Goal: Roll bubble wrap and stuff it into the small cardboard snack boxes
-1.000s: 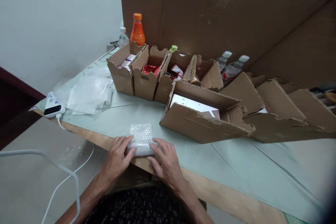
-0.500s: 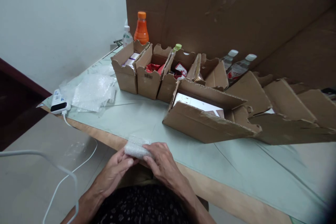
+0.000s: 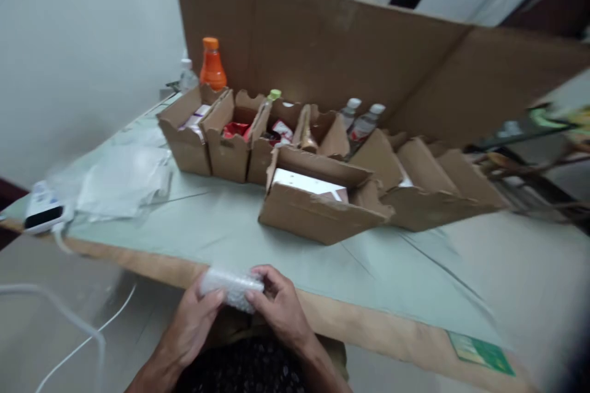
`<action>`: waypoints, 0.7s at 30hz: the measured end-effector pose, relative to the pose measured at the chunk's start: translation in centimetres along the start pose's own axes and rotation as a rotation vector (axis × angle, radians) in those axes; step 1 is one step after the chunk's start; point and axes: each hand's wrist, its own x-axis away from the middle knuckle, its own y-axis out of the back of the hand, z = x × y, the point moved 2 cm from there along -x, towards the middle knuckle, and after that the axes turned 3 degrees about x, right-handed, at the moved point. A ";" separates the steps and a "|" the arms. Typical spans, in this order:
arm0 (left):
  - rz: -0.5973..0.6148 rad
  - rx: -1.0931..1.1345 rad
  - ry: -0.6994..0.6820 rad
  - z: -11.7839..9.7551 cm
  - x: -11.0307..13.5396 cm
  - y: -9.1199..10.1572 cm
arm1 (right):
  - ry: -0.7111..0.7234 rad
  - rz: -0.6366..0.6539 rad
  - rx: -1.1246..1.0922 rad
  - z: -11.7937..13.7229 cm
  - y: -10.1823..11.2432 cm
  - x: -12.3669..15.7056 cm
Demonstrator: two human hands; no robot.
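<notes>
A rolled bundle of bubble wrap [image 3: 232,287] is held between my two hands over the near edge of the table. My left hand [image 3: 196,313] grips its left end, the thumb lying along the near side. At the right end my right hand [image 3: 279,304] closes on it with thumb and fingers. Whatever is inside the wrap cannot be made out. Beyond my hands, an open cardboard box [image 3: 322,218] with a white box [image 3: 306,183] inside stands on the table.
Flat bubble wrap sheets [image 3: 124,181] lie at the left beside a white device [image 3: 43,212] with a cable. Cardboard bins [image 3: 230,156] line the back, with an orange bottle [image 3: 212,67] and clear bottles [image 3: 366,123] behind. A tall cardboard panel [image 3: 299,43] stands at the rear.
The view has swung to the right. The bubble wrap has been turned in my hands and now looks like a tighter roll, with my right thumb on its near side.
</notes>
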 end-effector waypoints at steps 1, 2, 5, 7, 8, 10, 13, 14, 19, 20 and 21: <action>-0.016 -0.036 -0.002 0.2 -0.2 0.4 | -0.012 -0.028 -0.011 0.0 0.1 0.2; -0.044 -0.079 -0.015 0.3 -0.4 0.7 | -0.012 -0.059 -0.002 0.1 0.2 0.3; -0.091 -0.203 -0.060 0.7 -1.2 1.0 | 0.025 -0.103 0.104 0.8 1.0 0.9; -0.079 -0.212 -0.095 1.0 -1.6 0.4 | 0.071 -0.083 0.203 1.7 1.8 1.5; -0.060 -0.199 -0.110 1.1 -1.9 0.0 | 0.099 -0.066 0.250 2.3 2.4 1.9; -0.003 -0.192 -0.136 1.3 -2.4 -0.7 | 0.155 -0.074 0.328 4.1 4.3 2.7; 0.077 -0.290 -0.220 1.3 -3.6 -1.2 | 0.252 -0.264 0.455 8.3 9.4 3.9; 0.071 -0.353 -0.271 1.3 -4.0 -1.1 | 0.297 -0.354 0.516 9.9 11.6 4.2; -0.025 -0.828 -0.629 2.4 -5.1 -0.7 | 0.398 -0.744 0.938 17.2 20.7 3.6; -0.011 -0.896 -0.721 2.6 -5.1 -0.7 | 0.352 -0.751 1.067 18.1 21.5 2.8; 0.007 -0.945 -0.812 2.9 -5.1 -0.8 | 0.282 -0.730 1.207 18.9 21.9 1.8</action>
